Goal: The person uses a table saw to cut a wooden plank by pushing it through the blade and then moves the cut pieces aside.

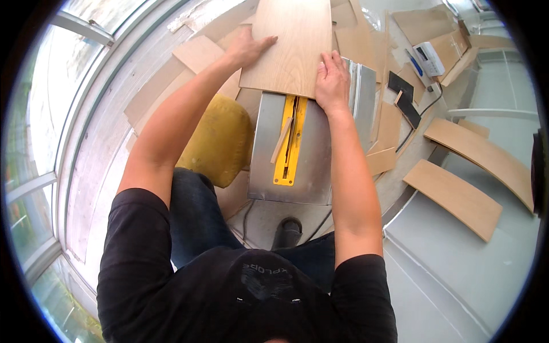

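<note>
A pale wood-grain board (289,54) lies across the far part of a metal table saw (266,148). My left hand (250,48) holds the board's left edge, one digit stretched over its top and the other fingers partly hidden. At the near right corner, my right hand (333,80) grips the opposite edge, beside the saw's silver fence (363,91). Nearer to me, the yellow slotted insert (296,151) shows in the saw top. A thin wood strip (282,140) lies slanted on it, left of the slot.
A yellow padded block (220,140) stands left of the saw. Board offcuts (197,54) cover the floor beyond. To the right are dark flat pieces (407,108), a blue pen-like tool (414,63), a white device (429,59) and two boards (454,197) on a grey surface. Windows line the left.
</note>
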Tool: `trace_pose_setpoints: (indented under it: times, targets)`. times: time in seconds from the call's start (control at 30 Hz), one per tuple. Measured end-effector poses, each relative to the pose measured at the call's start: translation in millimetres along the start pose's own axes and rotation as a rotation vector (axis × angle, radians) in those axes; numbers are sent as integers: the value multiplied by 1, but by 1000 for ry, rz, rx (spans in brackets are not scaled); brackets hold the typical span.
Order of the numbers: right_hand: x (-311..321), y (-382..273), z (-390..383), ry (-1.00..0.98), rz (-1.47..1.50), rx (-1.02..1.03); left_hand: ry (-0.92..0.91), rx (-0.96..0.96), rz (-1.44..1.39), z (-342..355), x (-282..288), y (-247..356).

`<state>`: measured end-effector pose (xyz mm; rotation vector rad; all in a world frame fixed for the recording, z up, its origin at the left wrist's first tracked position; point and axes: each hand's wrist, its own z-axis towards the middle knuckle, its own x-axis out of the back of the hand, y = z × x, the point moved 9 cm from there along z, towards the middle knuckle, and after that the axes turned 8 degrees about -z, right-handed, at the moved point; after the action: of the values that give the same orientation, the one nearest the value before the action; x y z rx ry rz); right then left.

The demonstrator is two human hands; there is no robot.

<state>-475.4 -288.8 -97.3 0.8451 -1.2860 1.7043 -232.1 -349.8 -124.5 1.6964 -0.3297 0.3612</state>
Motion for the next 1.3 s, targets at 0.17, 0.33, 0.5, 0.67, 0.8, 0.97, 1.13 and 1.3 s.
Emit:
trace_pose_setpoints:
  times: [0.17, 0.33, 0.5, 0.67, 0.8, 0.97, 1.13, 1.3]
  targets:
    - [0, -5, -11, 71, -106, 20, 20, -26, 4, 3, -2, -10]
    - [-1, -4, -25, 111, -114, 31, -4, -86, 9, 2, -5, -12]
    - [1, -2, -31, 116, -97, 29, -10, -83, -6, -7, -7, -11]
    - [2, -3, -33, 101, -85, 20, -20, -21, -25, -13, -4, -13]
    - [2, -3, -35, 100, -83, 31, -37, -95, -80, -19, -4, -10]
    - [2, -3, -38, 131, -91, 46, -24, -43, -73, -21, -4, -14]
    - [2, -4, -41, 137, -88, 44, -34, -67, -58, -27, -3, -6]
    - [4, -4, -44, 143, -103, 58, -23, -48, -13, -29, -3, -6]
